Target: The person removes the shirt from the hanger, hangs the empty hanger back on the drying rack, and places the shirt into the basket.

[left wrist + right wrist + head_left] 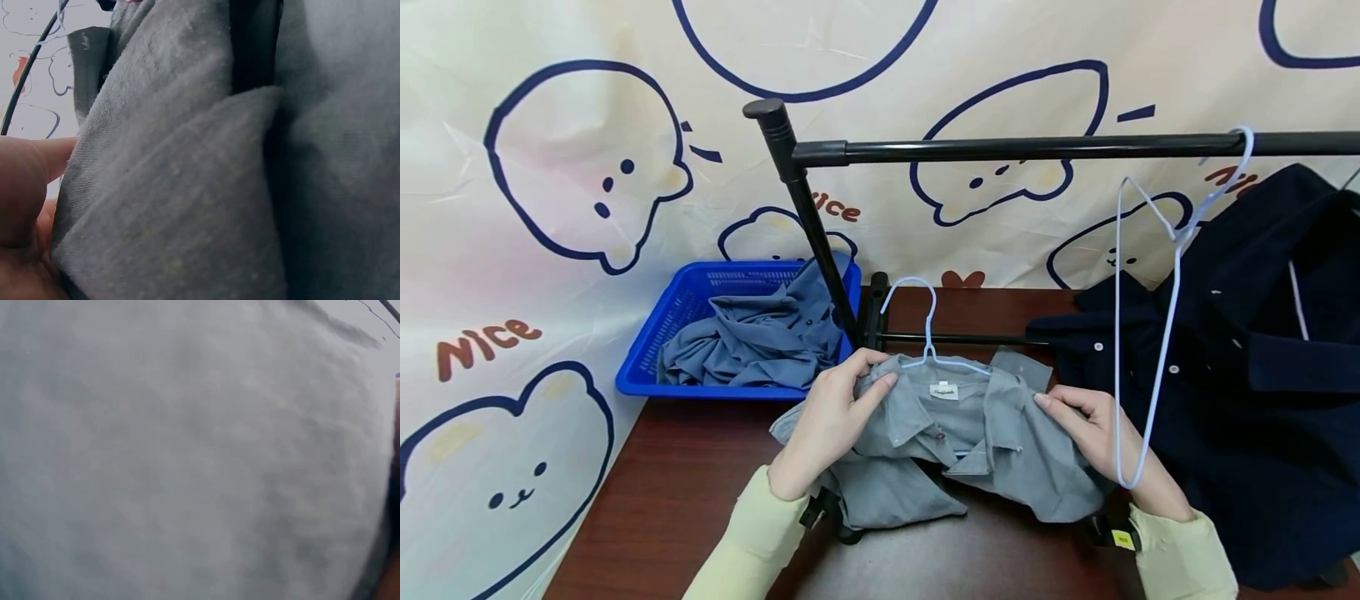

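Note:
A grey collared shirt (1045,467) hangs between my two hands, its white label showing inside the neck. A light blue hanger (929,325) sits inside it, hook standing up out of the collar. My left hand (831,417) pinches the shirt at its left shoulder, thumb on the front. On the other shoulder, my right hand (1093,425) grips the cloth between thumb and fingers. Grey fabric (175,187) fills most of the left wrist view, with the left thumb at its edge. Blurred cloth (187,450) covers nearly all of the right wrist view.
A black rack bar (1000,150) runs above the shirt. An empty light blue hanger (1172,333) hangs from it, overlapping my right wrist. Dark navy garments (1247,442) hang at the right. Behind on the left, a blue basket (632,367) holds blue-grey clothing (752,333) on the brown table (625,500).

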A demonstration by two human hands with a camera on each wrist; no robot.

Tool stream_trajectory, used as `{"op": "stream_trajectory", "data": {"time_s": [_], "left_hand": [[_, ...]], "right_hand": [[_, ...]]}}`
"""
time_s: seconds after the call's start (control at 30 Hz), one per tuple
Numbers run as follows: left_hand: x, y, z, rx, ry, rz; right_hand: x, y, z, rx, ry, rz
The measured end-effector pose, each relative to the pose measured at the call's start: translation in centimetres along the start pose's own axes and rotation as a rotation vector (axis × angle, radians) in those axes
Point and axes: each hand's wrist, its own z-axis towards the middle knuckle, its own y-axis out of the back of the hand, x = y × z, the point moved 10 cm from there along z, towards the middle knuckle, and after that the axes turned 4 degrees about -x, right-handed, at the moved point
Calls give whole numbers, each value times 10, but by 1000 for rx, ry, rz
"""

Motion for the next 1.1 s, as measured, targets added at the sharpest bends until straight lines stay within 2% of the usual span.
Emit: {"op": "stream_trajectory", "data": {"time_s": [0.23,0.47,0.6,0.87,1.1], "left_hand": [[-6,-1,2,-16,-15,2],[-17,-7,6,-14,-41,13],[-21,-10,9,-18,-61,8],[-22,-5,9,-63,-86,13],[-25,-2,10,-66,-99,-2]], "right_hand": [[-4,-1,1,-24,28,36],[-8,-8,2,-26,3,-10],[-6,-13,4,-28,17,-25],[1,-14,5,-26,49,-20],[2,-8,6,-24,58,-34]]}}
